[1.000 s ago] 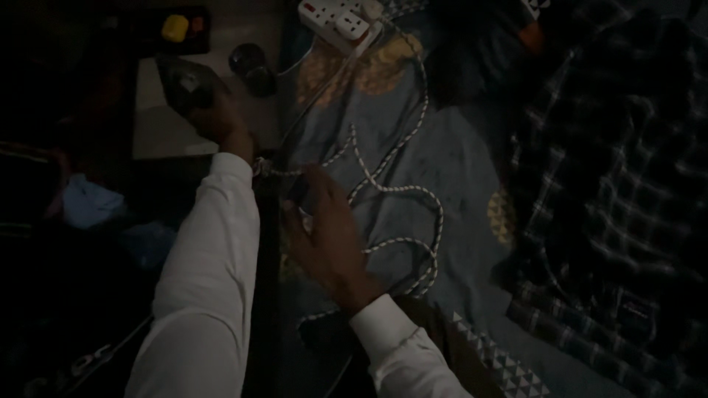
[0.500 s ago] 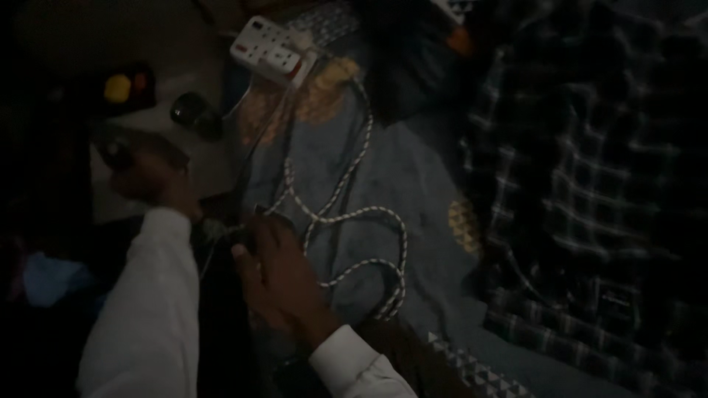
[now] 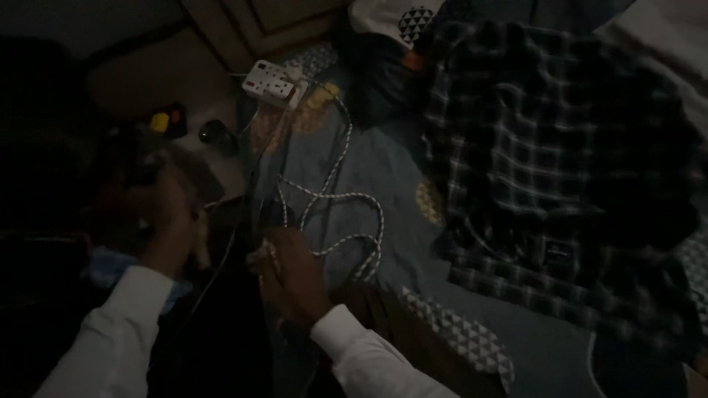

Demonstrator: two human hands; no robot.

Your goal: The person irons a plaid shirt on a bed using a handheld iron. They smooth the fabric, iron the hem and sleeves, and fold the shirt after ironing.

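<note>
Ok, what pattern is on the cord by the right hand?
The cord is white with dark flecks, a braided look; the head view shows it, looped on the blue sheet.

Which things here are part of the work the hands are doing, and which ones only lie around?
In use:
- left hand, on a dark object too dim to identify
- right hand, on the braided cord
- white power strip, toward which the cord runs

Lying about:
- plaid shirt
- blue patterned bedsheet
- small yellow object

Long white sleeves, buttoned cuffs, bare left hand [image 3: 168, 221], bare right hand [image 3: 291, 276]
</note>
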